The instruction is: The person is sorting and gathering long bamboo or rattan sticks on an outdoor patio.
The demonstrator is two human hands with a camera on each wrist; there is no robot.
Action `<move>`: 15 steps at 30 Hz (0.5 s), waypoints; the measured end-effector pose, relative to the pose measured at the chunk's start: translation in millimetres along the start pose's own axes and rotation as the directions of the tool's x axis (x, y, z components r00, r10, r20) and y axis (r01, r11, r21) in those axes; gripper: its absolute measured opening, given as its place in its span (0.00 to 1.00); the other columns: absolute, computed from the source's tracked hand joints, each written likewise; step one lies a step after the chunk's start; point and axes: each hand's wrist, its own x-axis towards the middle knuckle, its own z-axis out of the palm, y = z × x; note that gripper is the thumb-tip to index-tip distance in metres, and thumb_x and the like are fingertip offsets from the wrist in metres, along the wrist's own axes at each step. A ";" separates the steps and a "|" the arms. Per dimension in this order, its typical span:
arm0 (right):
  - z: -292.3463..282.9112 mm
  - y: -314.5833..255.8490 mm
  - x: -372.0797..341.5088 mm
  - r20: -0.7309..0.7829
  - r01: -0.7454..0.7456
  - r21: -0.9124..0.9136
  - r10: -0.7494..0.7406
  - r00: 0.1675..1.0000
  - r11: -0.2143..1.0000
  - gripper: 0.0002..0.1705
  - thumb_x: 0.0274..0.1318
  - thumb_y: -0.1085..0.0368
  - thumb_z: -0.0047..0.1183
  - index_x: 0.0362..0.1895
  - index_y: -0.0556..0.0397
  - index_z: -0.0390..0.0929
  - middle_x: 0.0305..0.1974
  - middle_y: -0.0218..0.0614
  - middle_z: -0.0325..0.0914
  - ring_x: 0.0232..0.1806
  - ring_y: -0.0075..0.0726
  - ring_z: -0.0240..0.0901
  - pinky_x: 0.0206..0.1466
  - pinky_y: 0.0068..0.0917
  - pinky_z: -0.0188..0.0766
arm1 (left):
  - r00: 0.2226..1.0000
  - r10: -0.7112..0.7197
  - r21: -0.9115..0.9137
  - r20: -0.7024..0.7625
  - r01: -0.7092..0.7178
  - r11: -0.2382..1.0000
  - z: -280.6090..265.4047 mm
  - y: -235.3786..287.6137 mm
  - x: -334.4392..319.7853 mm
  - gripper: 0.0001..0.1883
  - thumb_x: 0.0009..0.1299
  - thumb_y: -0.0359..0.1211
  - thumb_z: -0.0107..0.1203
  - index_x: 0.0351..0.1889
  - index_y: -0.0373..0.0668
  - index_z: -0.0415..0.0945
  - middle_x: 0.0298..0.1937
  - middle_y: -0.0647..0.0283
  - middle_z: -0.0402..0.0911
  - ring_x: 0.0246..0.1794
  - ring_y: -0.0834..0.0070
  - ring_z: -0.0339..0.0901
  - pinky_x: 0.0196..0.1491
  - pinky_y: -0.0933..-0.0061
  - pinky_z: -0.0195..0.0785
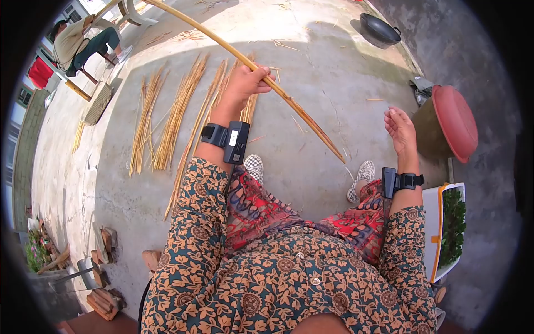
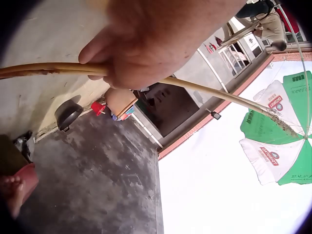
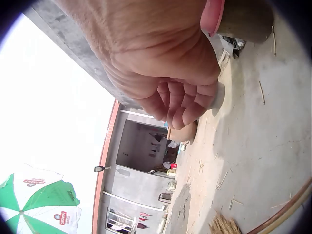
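Note:
My left hand [image 1: 250,83] grips a long yellow-brown plant stalk [image 1: 303,115], thumb and fingers wrapped round it. Its brown-streaked lower end slants down to the right, over the floor between my feet. In the left wrist view the stalk [image 2: 209,91] runs out past the hand to a rough, frayed tip in front of the umbrella. Off to the right, my right hand [image 1: 401,131] is raised beside the red-topped tub, palm up. The right wrist view shows that hand's fingers [image 3: 178,105] loosely curled, with nothing between them.
Bundles of stalks [image 1: 181,114] lie on the concrete to the left. At right stand a tub with a red basin [image 1: 456,122] on top and a white foam box [image 1: 459,267] of green plants. A black pan [image 1: 380,30] lies farther off; a seated person [image 1: 83,47] is at upper left.

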 end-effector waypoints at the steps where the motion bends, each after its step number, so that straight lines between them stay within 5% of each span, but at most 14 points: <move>1: 18.4 -1.6 -4.8 0.041 -0.006 -0.038 0.007 0.999 0.999 0.16 0.53 0.61 0.57 0.45 0.51 0.75 0.35 0.29 0.78 0.34 0.19 0.73 0.37 0.17 0.71 | 1.000 0.009 0.034 0.026 -0.010 0.999 9.1 3.1 -2.0 0.12 0.66 0.34 0.51 0.40 0.32 0.72 0.35 0.55 0.80 0.35 0.72 0.80 0.35 0.78 0.77; 8: 118.2 -12.1 -30.5 0.441 0.106 -0.328 0.053 0.896 0.939 0.20 0.52 0.55 0.58 0.46 0.52 0.76 0.36 0.27 0.76 0.33 0.18 0.67 0.35 0.17 0.64 | 0.950 0.032 0.322 0.310 -0.136 0.937 69.1 22.5 -12.1 0.11 0.64 0.35 0.52 0.35 0.35 0.75 0.29 0.60 0.80 0.30 0.77 0.78 0.32 0.78 0.73; 13: 152.2 7.9 -35.3 0.565 0.278 -0.472 0.044 0.824 0.837 0.19 0.51 0.55 0.59 0.41 0.56 0.77 0.33 0.28 0.76 0.31 0.22 0.66 0.36 0.21 0.65 | 0.919 0.046 0.424 0.393 -0.225 0.877 93.2 20.5 -9.3 0.15 0.65 0.40 0.52 0.37 0.35 0.75 0.31 0.59 0.81 0.30 0.73 0.78 0.35 0.75 0.72; 15: 161.0 7.0 -37.3 0.566 0.308 -0.515 0.047 0.823 0.800 0.16 0.51 0.56 0.59 0.37 0.57 0.78 0.28 0.29 0.76 0.29 0.23 0.67 0.33 0.23 0.66 | 0.919 0.095 0.582 0.383 -0.320 0.748 98.9 30.6 -13.1 0.16 0.64 0.40 0.53 0.38 0.34 0.75 0.30 0.56 0.80 0.29 0.69 0.78 0.35 0.71 0.71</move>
